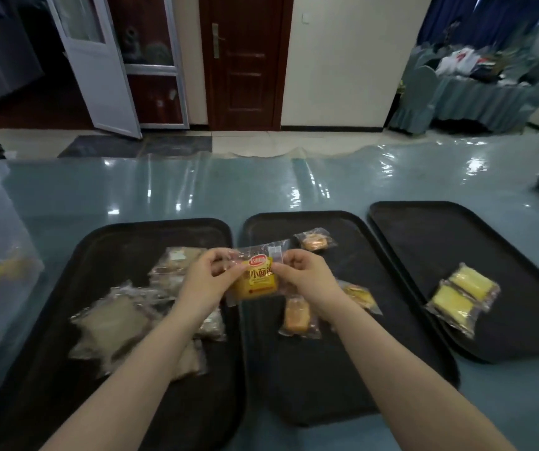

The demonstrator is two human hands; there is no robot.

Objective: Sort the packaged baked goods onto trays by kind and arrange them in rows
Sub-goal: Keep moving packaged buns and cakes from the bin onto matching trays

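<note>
So right now both hands are up on one packet: a small clear-plastic wrapped bread with a yellow printed label [259, 278]. The left hand [209, 271] pinches its left end and the right hand [297, 271] pinches the right end near the top, so the packet hangs between the two sets of fingers, long axis running roughly side to side, held above the gap between two trays rather than resting on anything.

The bit that matters for the next move, I'd guess: directly below and just right of the right hand's fingers is the middle black plastic tray [326, 385], with three orange-ish cakes in clear wrappers, one [315, 241] beyond the fingers and two nearer the person. Below and left of the left hand is the left black tray [82, 402] with a loose pile of pale brownish packets [115, 320]. Well off to the right sits a third black tray [456, 255] holding two pale yellow cakes in clear wrap [463, 297], side by side.

Label reading: a red oval logo on top that I can't make out, then big characters, "小面" plus a third hidden by the right fingers. Smaller print underneath is too blurry.

All of it is on a table with a shiny blue-green plastic cover [164, 190].
</note>
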